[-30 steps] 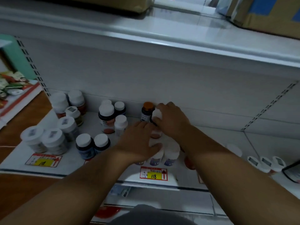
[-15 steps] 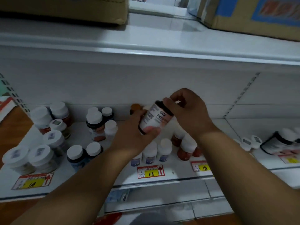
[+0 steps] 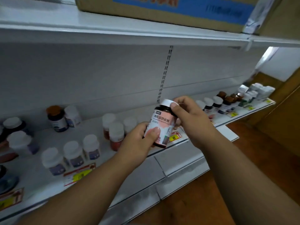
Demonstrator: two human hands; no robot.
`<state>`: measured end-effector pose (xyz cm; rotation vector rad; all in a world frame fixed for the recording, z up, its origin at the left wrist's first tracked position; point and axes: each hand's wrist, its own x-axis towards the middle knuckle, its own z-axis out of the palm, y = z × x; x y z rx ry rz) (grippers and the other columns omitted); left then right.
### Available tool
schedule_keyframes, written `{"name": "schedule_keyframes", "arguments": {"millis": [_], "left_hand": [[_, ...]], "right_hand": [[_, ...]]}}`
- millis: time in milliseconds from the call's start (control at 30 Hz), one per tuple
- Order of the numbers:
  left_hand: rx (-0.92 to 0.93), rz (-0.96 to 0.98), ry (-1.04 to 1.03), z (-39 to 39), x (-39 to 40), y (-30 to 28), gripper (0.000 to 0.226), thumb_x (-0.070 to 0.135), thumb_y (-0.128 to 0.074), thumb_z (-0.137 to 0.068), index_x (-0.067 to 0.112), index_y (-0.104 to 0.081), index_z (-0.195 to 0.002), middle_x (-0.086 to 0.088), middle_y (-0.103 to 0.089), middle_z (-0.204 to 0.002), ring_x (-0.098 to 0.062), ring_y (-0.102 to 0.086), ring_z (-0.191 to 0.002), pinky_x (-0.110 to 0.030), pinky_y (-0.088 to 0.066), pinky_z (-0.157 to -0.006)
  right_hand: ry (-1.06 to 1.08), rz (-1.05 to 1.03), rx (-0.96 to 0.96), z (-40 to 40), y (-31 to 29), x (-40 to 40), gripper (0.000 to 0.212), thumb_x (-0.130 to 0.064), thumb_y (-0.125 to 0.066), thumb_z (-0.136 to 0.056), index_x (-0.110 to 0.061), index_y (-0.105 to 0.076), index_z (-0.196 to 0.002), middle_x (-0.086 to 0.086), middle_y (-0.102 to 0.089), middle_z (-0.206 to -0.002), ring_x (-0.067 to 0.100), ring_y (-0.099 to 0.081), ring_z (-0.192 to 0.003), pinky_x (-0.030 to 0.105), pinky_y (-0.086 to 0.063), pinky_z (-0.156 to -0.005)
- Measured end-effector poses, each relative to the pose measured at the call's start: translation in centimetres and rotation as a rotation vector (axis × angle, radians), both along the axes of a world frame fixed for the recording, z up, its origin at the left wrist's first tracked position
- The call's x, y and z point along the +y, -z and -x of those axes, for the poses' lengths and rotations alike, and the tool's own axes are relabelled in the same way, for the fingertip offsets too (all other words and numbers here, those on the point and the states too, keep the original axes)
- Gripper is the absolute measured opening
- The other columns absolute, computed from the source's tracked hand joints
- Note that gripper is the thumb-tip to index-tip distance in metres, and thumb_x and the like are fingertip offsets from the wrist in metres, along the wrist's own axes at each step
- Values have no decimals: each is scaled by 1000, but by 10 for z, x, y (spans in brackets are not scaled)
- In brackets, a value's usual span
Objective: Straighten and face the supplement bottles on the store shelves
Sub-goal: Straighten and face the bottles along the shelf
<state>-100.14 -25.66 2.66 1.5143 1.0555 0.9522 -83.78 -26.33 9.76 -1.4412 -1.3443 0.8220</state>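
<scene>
1. White metal shelf = landmark; runs left to right, sparse groups of bottles on it, wide bare deck between groups. Cardboard box w/ blue print sits on the level above.
2. Rows nearest the shelf front edge, left of centre: three white-capped bottles w/ purple labels, roughly in line. Red-filled pair just behind, toward shelf middle. Far right end of shelf: mixed brown-cap and white-cap group, blurry, facing can't be judged.
3. Held bottle: lifted clear of the shelf, in front of its edge near the middle, slightly tilted, pink label toward camera.
4. Left hand: fingers wrapped round the lower body, thumb pressed on the label — clamped on bottle.
5. Right hand: thumb and fingertips pinched on the white cap and neck.
6. Yellow price tag on shelf lip, just behind the held bottle.
7. Doing it well, prob: keep the base supported w/ left, turn w/ right so label faces out; set down upright near the front edge, above its tag, flush w/ neighbours; avoid knocking the red-filled pair when reaching in.
</scene>
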Motion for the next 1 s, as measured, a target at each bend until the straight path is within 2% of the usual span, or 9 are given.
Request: {"name": "schedule_keyframes", "arguments": {"millis": [100, 167, 233, 333, 467, 667, 833, 900, 1000], "left_hand": [[-4, -28, 32, -60, -1, 2, 13, 38, -54, -95, 31, -59, -105, 14, -69, -96, 5, -64, -83, -13, -47, -70], [-52, -9, 51, -104, -4, 2, 24, 41, -56, -93, 30, -55, -115, 15, -67, -102, 8, -63, -88, -7, -46, -69], [-92, 0, 63, -147, -3, 3, 47, 46, -65, -82, 28, -51, -123, 15, -66, -109, 4, -64, -95, -12, -50, -74], [-59, 4, -9, -196, 4, 3, 53, 40, -75, -74, 29, -50, -119, 14, -65, -108, 2, -64, -92, -19, -52, -72], [51, -66, -161, -229, 16, -3, 58, 48, -80, -67, 37, -46, -112, 17, -61, -104, 6, -61, -83, -9, -47, -62], [143, -203, -280, -243, 60, -9, 66, 52, -80, -64, 32, -42, -114, 14, -59, -103, 2, -60, -82, -9, -45, -60], [188, -247, -297, -264, 105, -4, 64, 51, -81, -66, 35, -42, -114, 11, -54, -112, -5, -58, -96, -23, -50, -77], [217, -239, -332, -270, 119, 4, 67, 53, -77, -72, 28, -44, -124, 7, -50, -118, -9, -54, -104, -27, -47, -85], [404, -366, -450, -276, 131, 15, 51, 44, -66, -85, 18, -51, -126, 1, -52, -121, -15, -49, -109, -28, -40, -89]], "right_hand": [[-6, -6, 51, -59, 2, -1, 7, -16, -55, -96, -10, -58, -97, -3, -65, -75, 3, -61, -62, 18, -50, -55], [7, -15, 35, -102, 1, 2, 5, -18, -58, -94, -13, -58, -93, 2, -67, -79, 10, -64, -69, 20, -52, -57], [11, -40, 4, -143, -3, 8, 10, -23, -63, -91, -14, -58, -94, 12, -68, -88, 19, -65, -75, 27, -56, -60], [-39, -17, -46, -188, -8, 18, 13, -25, -62, -91, -14, -58, -97, 13, -66, -91, 20, -63, -74, 38, -56, -65], [-95, 28, -7, -222, -11, 40, 12, -23, -54, -96, -14, -58, -101, -5, -63, -77, -3, -55, -56, 18, -48, -50], [-172, 4, -36, -239, -15, 87, 18, -28, -58, -94, -20, -57, -110, -3, -69, -94, 2, -67, -75, 18, -53, -61], [-168, -51, -71, -256, -19, 136, 34, -36, -73, -78, -33, -60, -109, 7, -67, -104, 23, -68, -91, 38, -58, -75], [-123, -91, -119, -267, -21, 157, 40, -38, -71, -78, -36, -58, -116, 3, -65, -112, 20, -66, -96, 41, -58, -82], [-57, -161, -260, -284, -22, 188, 48, -34, -67, -87, -25, -52, -131, -6, -59, -120, 11, -62, -98, 21, -53, -84]]}}
